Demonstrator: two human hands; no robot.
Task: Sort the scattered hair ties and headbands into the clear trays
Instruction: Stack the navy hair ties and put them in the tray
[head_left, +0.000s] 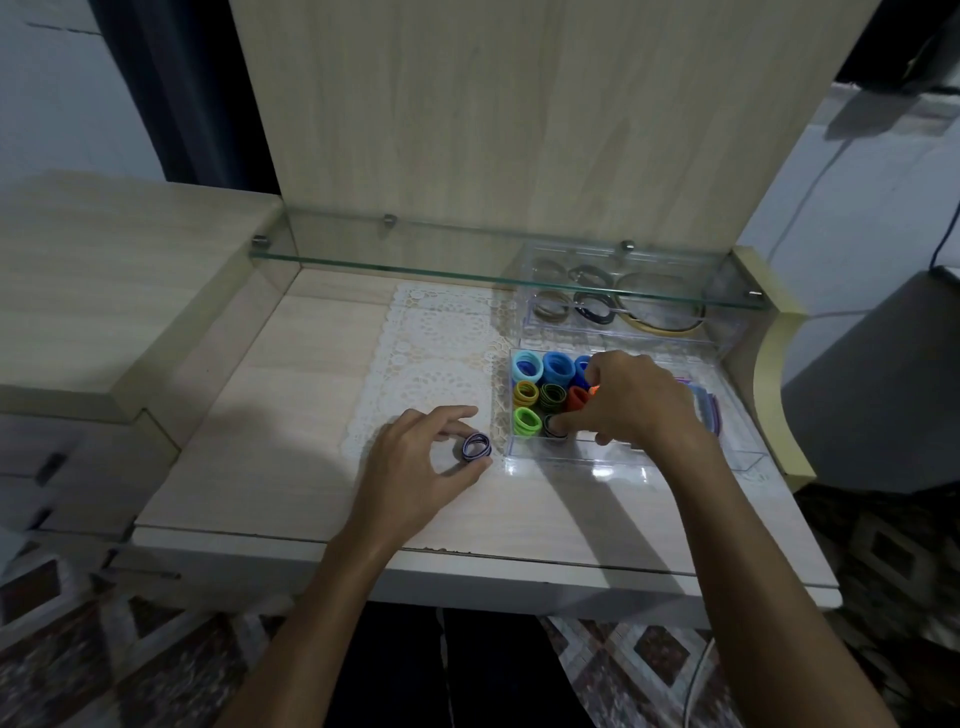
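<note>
Surface: I see a light wooden dressing table (291, 415).
Mat: white lace doily (431, 353) lies on it.
Above: glass shelf (415, 260) spans the wooden back panel (519, 114).
Floor: patterned rug (104, 649).

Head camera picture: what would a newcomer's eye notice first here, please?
First the bright hair ties, blue, yellow, green and orange bundles, packed in the near clear plastic tray on the right of the pale wooden desk. The right hand reaches into that tray, fingers on a dark striped bundle. The left hand pinches a purple striped hair-tie bundle on the white lace mat.
</note>
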